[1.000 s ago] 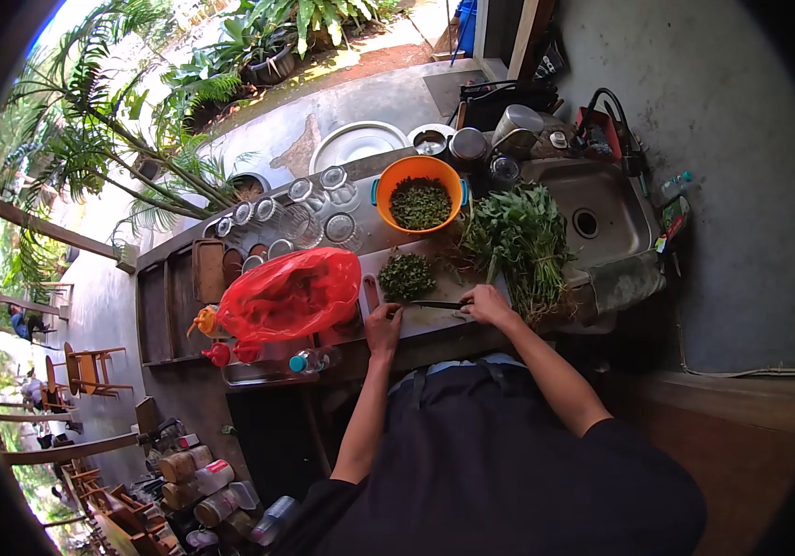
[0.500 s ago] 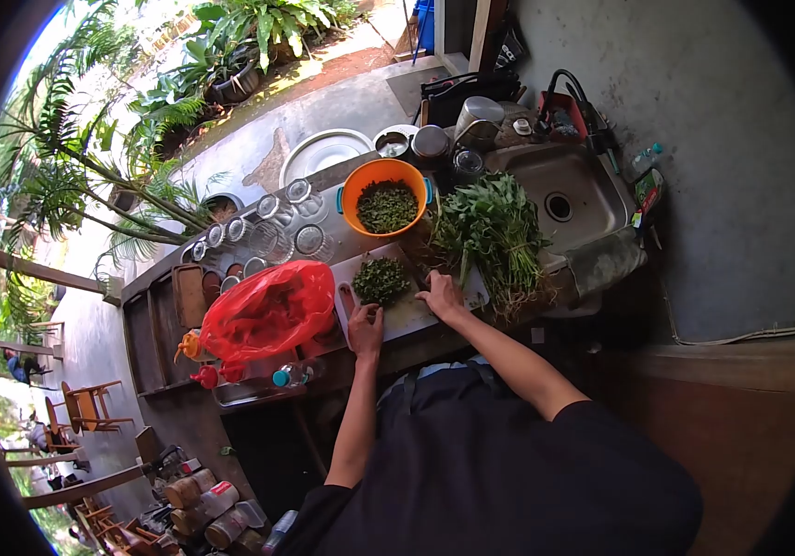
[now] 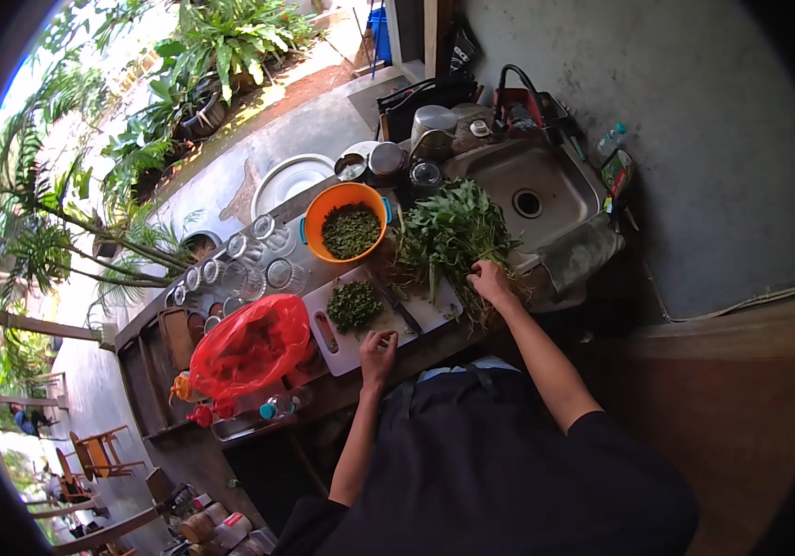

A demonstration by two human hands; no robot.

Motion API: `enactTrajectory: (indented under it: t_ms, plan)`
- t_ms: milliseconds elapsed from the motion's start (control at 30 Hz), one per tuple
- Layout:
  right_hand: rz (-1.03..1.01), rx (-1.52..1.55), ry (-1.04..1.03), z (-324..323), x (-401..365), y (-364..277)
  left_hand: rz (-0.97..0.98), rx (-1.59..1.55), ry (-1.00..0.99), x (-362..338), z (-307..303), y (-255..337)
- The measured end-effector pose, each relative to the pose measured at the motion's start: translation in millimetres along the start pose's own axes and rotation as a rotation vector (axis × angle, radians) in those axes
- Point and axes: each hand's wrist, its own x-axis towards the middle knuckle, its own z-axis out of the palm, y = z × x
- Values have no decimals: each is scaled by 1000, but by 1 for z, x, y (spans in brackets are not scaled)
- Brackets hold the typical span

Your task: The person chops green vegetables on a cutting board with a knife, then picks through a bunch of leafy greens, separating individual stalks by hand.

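My right hand (image 3: 492, 282) is at the root end of a large bunch of leafy greens (image 3: 457, 227), its fingers closed around some of the stems. Near the front edge of the white cutting board (image 3: 345, 360) is my left hand (image 3: 379, 354), its fingers curled in; anything inside them is hidden. A pile of chopped greens (image 3: 354, 306) sits on the board's left part. Beside that pile lies a knife (image 3: 406, 315), out of both hands. Behind the board stands an orange basin (image 3: 315, 232) with blue handles, holding more chopped greens.
A red plastic bag (image 3: 254, 347) and a bottle with a teal cap (image 3: 277, 406) are to the left. Several glass mugs (image 3: 284, 275) stand behind the bag. The sink (image 3: 569, 176) is at the right, with jars and a metal canister (image 3: 434, 120) beside it.
My right hand has moved from the knife area on the board rightward to the bunch's stems. My left hand has drawn back from the chopped pile. The camera view has shifted.
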Motion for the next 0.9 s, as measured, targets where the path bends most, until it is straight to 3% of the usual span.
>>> enactTrajectory:
  t_ms: [67,200,300,367,400,500,567,600,700,867,900]
  plan:
    - [-13,-34,-4,7,1,6,-21,-118,-169,8,14,13]
    - [-54,-58,2,23,7,16,37,-139,-306,27,47,30]
    - [-12,-8,-60,12,4,8,-89,-215,-382,45,64,60]
    - [256,634,-357,9,6,9,-155,-69,-406,57,76,72]
    - [269,754,-421,4,5,9,-159,-69,-401,61,83,75]
    - [297,889,-456,-5,0,5,-277,-256,-443,74,106,80]
    - [308,920,-492,-7,-5,6,-550,-634,-502,80,127,68]
    - [318,955,-524,-7,-8,6,-551,-635,-499,81,132,67]
    - [264,873,-592,-8,-16,8,-671,-856,-416,85,138,71]
    - [131,581,-617,-28,-11,10,-522,-702,-435,85,135,69]
    - [95,473,-500,-31,-3,8,-523,-700,-429,85,128,75]
